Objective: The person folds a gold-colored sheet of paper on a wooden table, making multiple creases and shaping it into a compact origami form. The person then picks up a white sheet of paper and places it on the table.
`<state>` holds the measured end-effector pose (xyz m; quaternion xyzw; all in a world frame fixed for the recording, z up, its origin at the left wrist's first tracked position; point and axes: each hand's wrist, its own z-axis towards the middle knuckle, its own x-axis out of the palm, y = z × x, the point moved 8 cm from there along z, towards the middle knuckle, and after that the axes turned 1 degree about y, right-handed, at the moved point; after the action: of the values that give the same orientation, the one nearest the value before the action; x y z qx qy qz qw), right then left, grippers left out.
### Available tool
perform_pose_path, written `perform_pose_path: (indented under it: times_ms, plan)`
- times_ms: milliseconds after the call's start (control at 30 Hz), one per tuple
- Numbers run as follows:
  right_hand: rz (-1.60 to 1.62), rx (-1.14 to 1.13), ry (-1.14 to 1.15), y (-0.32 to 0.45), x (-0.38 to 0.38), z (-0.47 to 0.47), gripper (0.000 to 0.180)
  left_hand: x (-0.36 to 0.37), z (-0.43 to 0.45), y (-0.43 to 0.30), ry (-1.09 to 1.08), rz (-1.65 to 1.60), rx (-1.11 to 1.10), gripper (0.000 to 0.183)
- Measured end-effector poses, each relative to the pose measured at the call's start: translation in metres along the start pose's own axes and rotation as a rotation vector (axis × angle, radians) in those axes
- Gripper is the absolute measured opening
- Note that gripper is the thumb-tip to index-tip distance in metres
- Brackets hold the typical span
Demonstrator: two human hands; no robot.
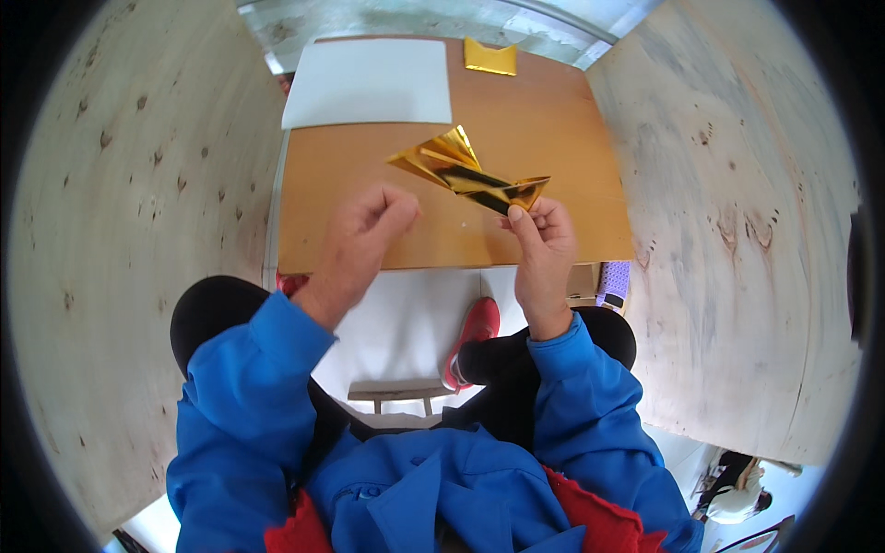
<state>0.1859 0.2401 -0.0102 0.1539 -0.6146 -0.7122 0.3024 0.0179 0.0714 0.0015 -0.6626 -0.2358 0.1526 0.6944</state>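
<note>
A folded piece of shiny gold foil paper [477, 176] is held above the wooden table [359, 235], its right end pinched between the thumb and fingers of my right hand [543, 235]. The paper flares out in pointed folds at both ends. My left hand [370, 231] is a little below and left of the paper's left end, apart from it, with curled fingers. It is slightly blurred, and its fingertips are partly hidden, so I cannot tell whether it holds anything.
A white sheet or board [370, 83] lies at the table's far left. A flat folded gold piece [490, 58] lies at the far edge. Wooden panels [159, 207] stand on both sides. A purple item [613, 280] is below the table's right corner. Another person [736, 501] is at the lower right.
</note>
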Motion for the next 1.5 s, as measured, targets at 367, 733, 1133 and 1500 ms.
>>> perform_pose_path:
  times_ms: [367, 733, 1133, 1500]
  plan:
    - [0.505, 0.354, 0.198, -0.011, 0.062, -0.024, 0.003, 0.011, -0.007, 0.019, -0.225, -0.414, -0.106, 0.021]
    - [0.353, 0.36, 0.221, -0.001, 0.055, -0.012, 0.011, 0.006, -0.012, 0.014, -0.116, -0.279, -0.161, 0.023]
    - [0.263, 0.33, 0.197, -0.001, 0.047, -0.014, 0.013, 0.007, -0.012, 0.015, -0.104, -0.216, -0.137, 0.025]
    - [0.261, 0.344, 0.337, 0.015, 0.053, -0.015, 0.034, 0.005, -0.014, 0.017, -0.117, -0.22, -0.2, 0.025]
